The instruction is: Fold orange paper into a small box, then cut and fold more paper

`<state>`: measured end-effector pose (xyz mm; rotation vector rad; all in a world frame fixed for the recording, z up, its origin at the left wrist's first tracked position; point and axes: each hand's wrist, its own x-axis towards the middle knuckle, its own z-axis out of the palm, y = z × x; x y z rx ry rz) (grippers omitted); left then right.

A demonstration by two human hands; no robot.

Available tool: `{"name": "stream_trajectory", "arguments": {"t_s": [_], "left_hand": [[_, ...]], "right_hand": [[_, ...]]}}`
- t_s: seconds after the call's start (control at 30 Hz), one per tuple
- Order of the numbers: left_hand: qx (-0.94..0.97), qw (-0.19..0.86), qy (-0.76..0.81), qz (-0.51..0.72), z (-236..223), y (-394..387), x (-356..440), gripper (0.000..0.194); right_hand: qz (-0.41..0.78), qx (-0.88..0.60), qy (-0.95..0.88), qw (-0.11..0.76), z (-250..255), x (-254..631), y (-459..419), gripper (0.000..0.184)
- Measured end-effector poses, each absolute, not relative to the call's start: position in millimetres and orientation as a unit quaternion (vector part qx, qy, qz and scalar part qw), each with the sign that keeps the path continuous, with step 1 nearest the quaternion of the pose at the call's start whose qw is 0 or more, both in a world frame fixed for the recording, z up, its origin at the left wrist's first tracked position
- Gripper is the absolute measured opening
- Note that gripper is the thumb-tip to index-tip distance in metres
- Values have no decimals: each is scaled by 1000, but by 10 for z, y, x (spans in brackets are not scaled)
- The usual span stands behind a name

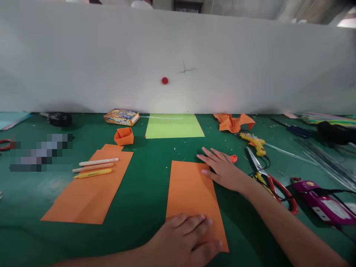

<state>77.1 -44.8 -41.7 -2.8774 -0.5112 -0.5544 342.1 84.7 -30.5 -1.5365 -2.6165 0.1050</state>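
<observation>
An orange sheet of paper [189, 193] lies flat on the green table in front of me. My left hand [186, 237] rests palm down across its near end, fingers stretched out. Over the sheet's far right corner, my right hand [222, 168] lies with fingers spread. Just beyond the right hand, a small orange-red object [233, 158] shows partly; the hand hides the rest. More orange paper sheets [91, 196] lie to the left, with several slim pens or crayons [93, 173] across them. A small folded orange paper box [124, 136] stands behind those sheets.
Right of my arm are red-handled scissors [269, 181], a yellow glue gun [254, 142] and a purple power strip [322, 200] with cords. Along the white board [111, 59] at the back lie a crayon box [121, 117], light green paper [174, 126] and crumpled orange paper [233, 122].
</observation>
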Motion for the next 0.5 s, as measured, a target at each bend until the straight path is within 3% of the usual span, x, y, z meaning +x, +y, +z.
{"name": "stream_trajectory", "arguments": {"t_s": [0.2,0.37,0.5], "left_hand": [[-946,53,-183,-261,-327,-512,732,26],[-950,-35,-172,-260,-365,-590,684,14],[-942,-130,-156,-267,-431,-634,653,23]], "right_hand": [[24,-586,-807,67,-397,3783,1055,55],[24,-596,-799,78,-352,3791,1010,56],[32,-572,-813,102,-312,3711,950,55]]}}
